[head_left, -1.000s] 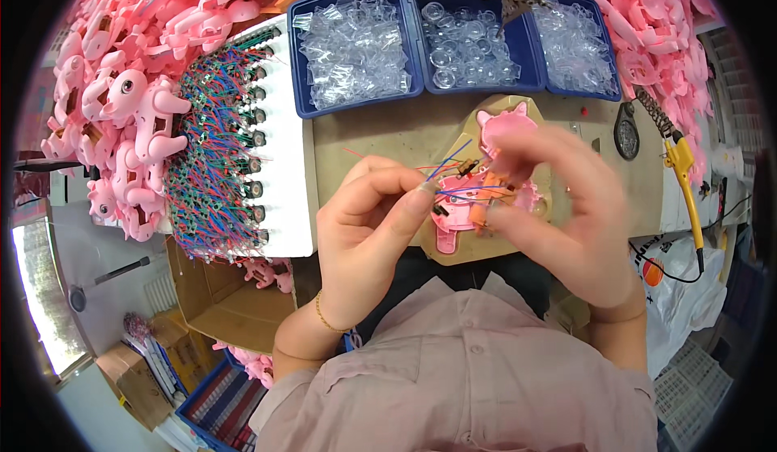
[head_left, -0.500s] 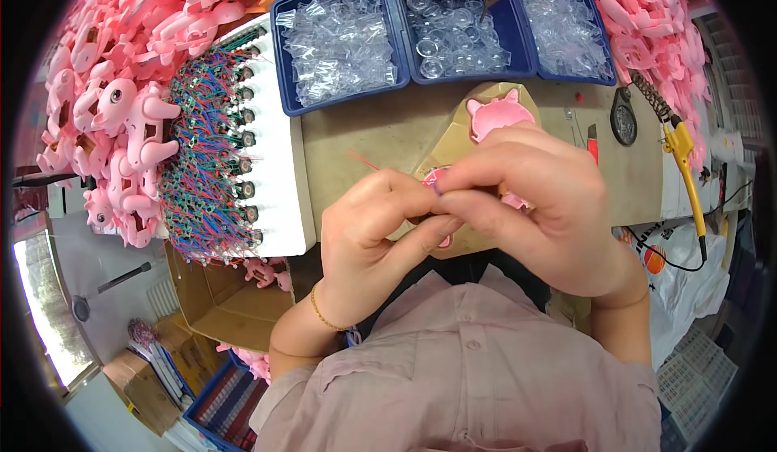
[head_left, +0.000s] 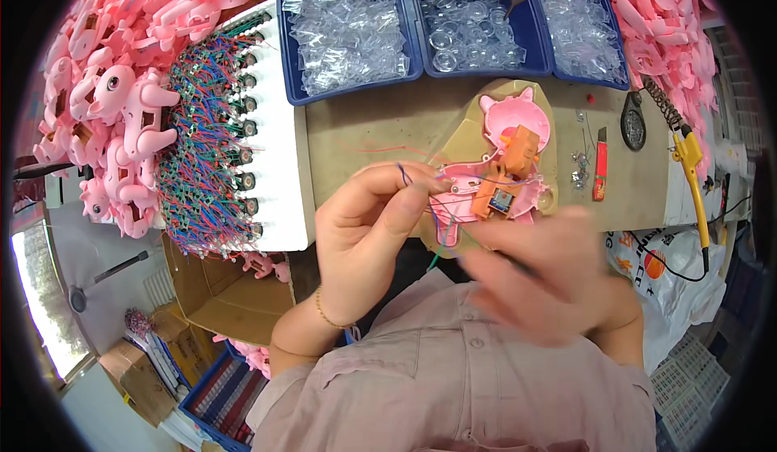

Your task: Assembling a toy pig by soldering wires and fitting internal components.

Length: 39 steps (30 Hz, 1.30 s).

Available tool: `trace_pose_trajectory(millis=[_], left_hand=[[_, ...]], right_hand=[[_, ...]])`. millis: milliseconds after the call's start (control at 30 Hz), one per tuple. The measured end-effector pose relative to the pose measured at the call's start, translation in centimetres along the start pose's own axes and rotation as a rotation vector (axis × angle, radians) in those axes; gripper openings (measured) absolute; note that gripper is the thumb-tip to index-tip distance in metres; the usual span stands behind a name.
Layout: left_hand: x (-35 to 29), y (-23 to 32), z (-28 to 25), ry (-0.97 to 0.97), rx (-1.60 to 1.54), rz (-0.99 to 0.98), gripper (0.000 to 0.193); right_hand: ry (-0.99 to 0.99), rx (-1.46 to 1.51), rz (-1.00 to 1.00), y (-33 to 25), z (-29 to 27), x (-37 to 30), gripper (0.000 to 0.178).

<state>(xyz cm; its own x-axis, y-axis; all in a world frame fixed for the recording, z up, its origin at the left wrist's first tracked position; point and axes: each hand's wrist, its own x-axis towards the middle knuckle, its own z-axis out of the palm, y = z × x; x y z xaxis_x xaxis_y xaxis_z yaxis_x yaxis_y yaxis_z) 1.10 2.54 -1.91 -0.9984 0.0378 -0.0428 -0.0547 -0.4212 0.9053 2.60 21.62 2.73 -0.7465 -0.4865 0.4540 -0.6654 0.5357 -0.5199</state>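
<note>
Thin blue wires point(head_left: 402, 174) are pinched between the thumb and forefinger of my left hand point(head_left: 360, 221); their ends stick out past the fingertips. Just beyond lies an open pink toy shell half point(head_left: 518, 116), hollow side up, on a tan holder point(head_left: 463, 128). Two orange plastic housings point(head_left: 520, 151) sit in the shell, the lower one with a small silvery part in it. Loose red, blue and green wires trail from the shell towards me. My right hand point(head_left: 542, 278) is apart from the left, near my chest, smeared by motion; whether its fingers hold a wire is unclear.
Blue trays point(head_left: 352, 88) of clear plastic parts stand at the back. Wired circuit boards point(head_left: 206, 144) line a white foam block point(head_left: 287, 152) on the left. Pink shells point(head_left: 129, 112) pile up both sides. A red cutter point(head_left: 601, 165) and yellow soldering iron point(head_left: 689, 169) are at right.
My hands, together at the wires before, have parted. The right has swung down towards my chest, uncovering the orange housings and pink shell. My left hand keeps its pinch.
</note>
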Motion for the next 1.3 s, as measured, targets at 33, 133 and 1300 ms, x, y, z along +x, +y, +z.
trace_pose_trajectory(millis=[33,133,1300], left_hand=[[0.0,0.6,-1.3,-0.106,0.178,0.073,0.009],[1.6,2.0,-2.6,-0.407,0.431,0.248,0.007],[0.8,1.7,-1.9,-0.306,0.455,0.152,0.009]], right_hand=[[-0.105,0.162,0.026,0.1,-1.5,0.5,0.028],[-0.176,0.287,0.366,1.5,-2.7,2.9,0.028],[0.014,0.833,0.617,2.1,0.5,3.1,0.009]])
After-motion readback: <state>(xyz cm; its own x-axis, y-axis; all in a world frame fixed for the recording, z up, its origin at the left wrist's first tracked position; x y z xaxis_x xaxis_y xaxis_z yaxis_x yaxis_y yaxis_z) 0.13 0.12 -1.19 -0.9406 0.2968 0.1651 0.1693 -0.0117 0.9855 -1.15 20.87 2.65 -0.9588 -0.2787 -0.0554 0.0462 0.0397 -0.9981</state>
